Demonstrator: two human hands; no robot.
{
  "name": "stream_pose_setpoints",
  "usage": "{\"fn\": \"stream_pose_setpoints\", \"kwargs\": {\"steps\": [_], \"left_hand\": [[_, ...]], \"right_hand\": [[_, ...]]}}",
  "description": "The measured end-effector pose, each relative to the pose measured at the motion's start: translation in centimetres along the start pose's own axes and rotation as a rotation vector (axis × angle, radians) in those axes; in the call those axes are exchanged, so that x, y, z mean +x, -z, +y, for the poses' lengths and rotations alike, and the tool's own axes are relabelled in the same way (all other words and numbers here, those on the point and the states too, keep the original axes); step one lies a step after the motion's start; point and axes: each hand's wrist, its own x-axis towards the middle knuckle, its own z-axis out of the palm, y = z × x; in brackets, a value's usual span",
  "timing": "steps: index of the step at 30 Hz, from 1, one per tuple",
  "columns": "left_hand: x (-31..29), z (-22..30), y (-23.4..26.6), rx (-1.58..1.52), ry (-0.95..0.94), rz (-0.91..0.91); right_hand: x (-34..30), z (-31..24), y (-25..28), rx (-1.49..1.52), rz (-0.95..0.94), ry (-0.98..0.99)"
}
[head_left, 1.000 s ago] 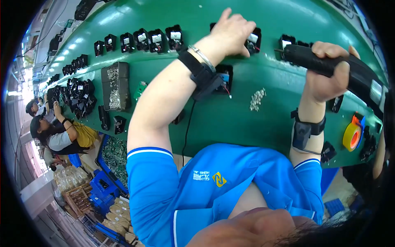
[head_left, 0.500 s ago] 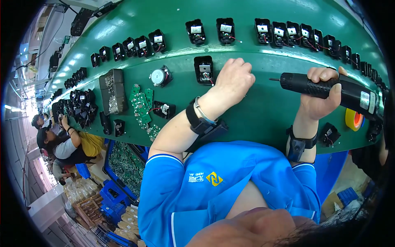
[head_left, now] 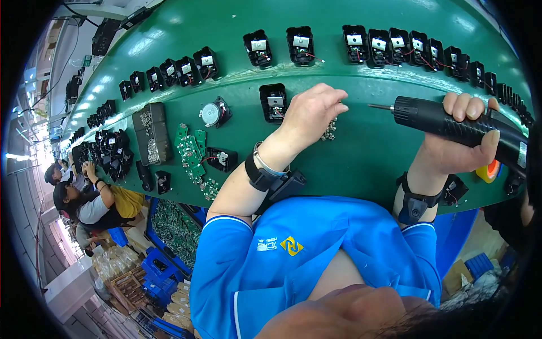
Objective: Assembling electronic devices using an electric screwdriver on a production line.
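My right hand [head_left: 463, 133] is wrapped around a black electric screwdriver [head_left: 435, 117], whose bit points left across the table. My left hand [head_left: 316, 113] hovers over the middle of the table, thumb and fingertips pinched together; whatever sits between them is too small to make out. Partly hidden under that hand lies a small heap of screws [head_left: 329, 131]. Just left of it stands an open black housing [head_left: 274, 103] with a metal plate and wires inside. Farther left rests a round speaker [head_left: 213, 113] with a pale face.
Rows of black housings [head_left: 300, 45] line the far side of the green table [head_left: 372, 164]. At left are a grey bin of screws [head_left: 152, 135], green circuit boards [head_left: 192, 152] and another housing [head_left: 221, 159]. A tape roll [head_left: 490, 171] lies at right. Co-workers [head_left: 93, 198] sit at far left.
The left hand has shifted slightly left and down, turning so its fingertips point right, and the heap of screws shows beneath it. The right hand has brought the screwdriver a little right.
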Motion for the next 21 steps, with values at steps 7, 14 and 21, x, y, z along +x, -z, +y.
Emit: {"fn": "stream_pose_setpoints", "kwargs": {"steps": [7,14,21], "left_hand": [[-0.4,0.8,-1.0,-1.451,0.612,-0.065],[-0.3,1.5,-1.6,-1.682,0.588,-0.094],[0.4,2.1,-2.2,-1.5,0.5,-0.171]], "right_hand": [[-0.1,-0.2,-0.2,0.205,-0.055,-0.028],[0.0,-0.5,-0.5,0.165,-0.053,-0.031],[0.6,-1.0,0.1,0.118,-0.207,-0.001]]}}
